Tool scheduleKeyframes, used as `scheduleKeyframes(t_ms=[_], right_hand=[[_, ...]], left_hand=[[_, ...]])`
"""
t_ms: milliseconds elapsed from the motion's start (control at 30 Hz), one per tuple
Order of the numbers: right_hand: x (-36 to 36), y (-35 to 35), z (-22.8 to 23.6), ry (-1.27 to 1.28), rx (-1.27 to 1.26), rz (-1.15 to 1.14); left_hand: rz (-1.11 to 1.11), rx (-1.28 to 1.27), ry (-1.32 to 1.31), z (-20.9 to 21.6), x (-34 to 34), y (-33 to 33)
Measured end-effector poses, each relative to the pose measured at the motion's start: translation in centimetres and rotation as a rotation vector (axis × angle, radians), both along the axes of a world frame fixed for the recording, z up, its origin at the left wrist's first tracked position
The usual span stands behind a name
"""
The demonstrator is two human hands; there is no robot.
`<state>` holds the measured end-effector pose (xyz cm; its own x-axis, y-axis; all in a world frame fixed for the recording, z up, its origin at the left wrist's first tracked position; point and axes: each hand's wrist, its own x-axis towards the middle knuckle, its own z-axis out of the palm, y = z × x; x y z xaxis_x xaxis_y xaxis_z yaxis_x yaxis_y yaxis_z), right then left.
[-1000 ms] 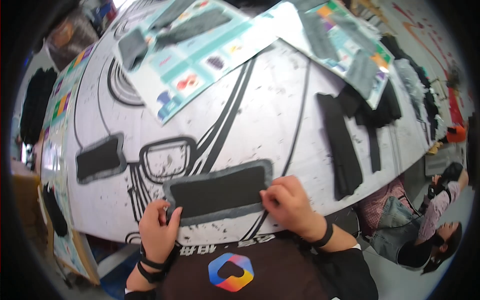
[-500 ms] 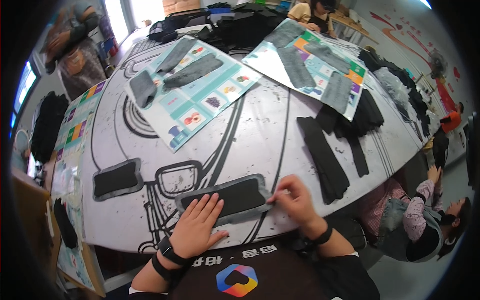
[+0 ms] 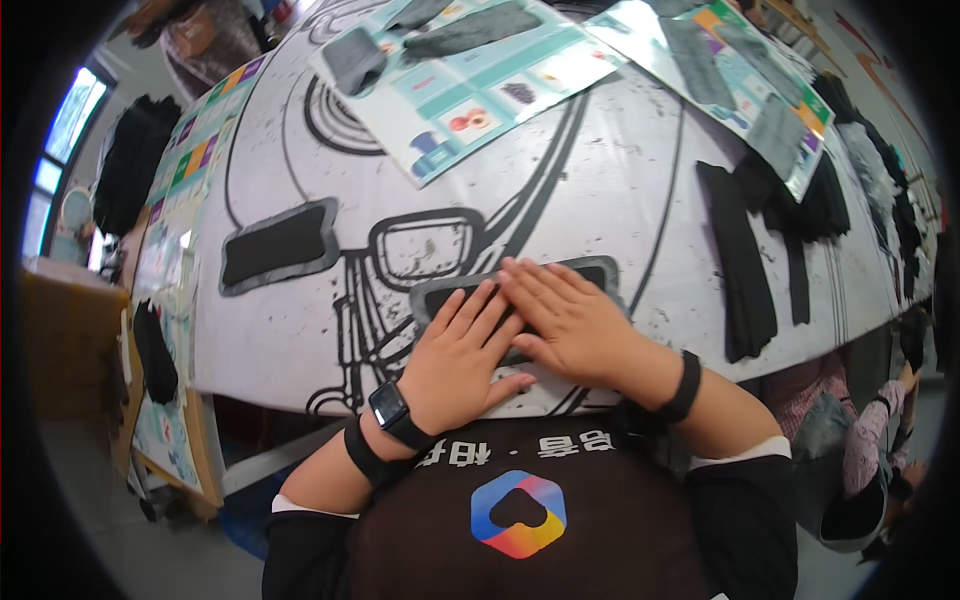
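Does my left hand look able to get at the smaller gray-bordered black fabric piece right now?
Probably yes: your left hand lies spread over the larger gray-bordered piece, and only printed tabletop shows between that hand and the smaller piece.

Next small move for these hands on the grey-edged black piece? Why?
I'd probably sweep the right hand lightly outward along the black piece: it and the left hand lie flat, fingers close together near the middle, while the grey border at the upper right corner shows uncovered.
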<state>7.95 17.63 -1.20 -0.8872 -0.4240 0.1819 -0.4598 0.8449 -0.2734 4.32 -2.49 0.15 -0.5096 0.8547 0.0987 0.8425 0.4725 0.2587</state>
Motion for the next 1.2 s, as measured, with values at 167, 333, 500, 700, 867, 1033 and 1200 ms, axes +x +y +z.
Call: scheduleKeyframes(t_ms=[167, 333, 500, 700, 867, 1033, 1200], right_hand=[[0.5, 1.6, 0.8, -0.056, 0.117, -0.074], [1.2, 3.6, 1.1, -0.064, 0.186, -0.264], [0.9, 2.7, 3.6, 0.018, 0.108, -0.223], [2.2, 3.1, 1.5, -0.053, 0.099, 0.058], [3.4, 8.8, 3.2, -0.106, 0.171, 0.015], [3.6, 21.7, 10.3, 0.446, 0.095, -0.644], [4.3, 36.6, 8.7, 0.790, -0.317, -1.121]], left_hand=[[0.071, -0.034, -0.020, 0.4, -0.5, -2.0], [0.121, -0.087, -0.017, 0.9, -1.2, -4.8], [0.037, -0.108, -0.049, 3.3, -2.3, -4.2], [-0.127, -0.070, -0.080, 0.1, -2.0, -2.8], [-0.203, -0.104, -0.124, 0.4, -3.5, -3.9], [-0.083, -0.049, -0.088, 3.5, -4.8, -4.2], [-0.054, -0.064, -0.016, 2.9, -7.9, -3.1]])
